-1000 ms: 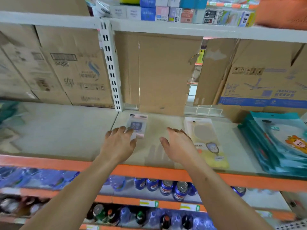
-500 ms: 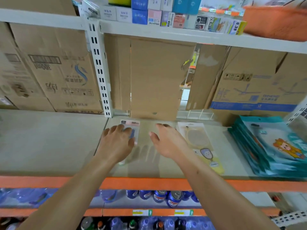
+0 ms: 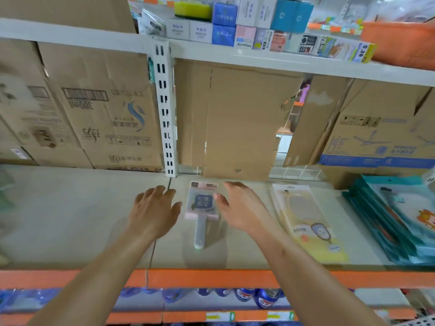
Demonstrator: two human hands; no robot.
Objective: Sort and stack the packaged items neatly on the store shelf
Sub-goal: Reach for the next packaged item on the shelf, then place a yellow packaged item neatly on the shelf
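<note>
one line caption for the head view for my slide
Two open hands, left hand and right hand, flank a pink packaged item lying flat on the store shelf.

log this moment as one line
left hand: open | right hand: open | clear-packaged pink hand fan: flat between hands | beige store shelf

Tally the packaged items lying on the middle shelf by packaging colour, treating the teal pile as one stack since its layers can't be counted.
Pink-trimmed clear pack, between the left hand and right hand: 1
Yellow pack: 1
Teal stack: 1 stack, pack count unclear
Total: 2 single packs plus 1 stack
</note>
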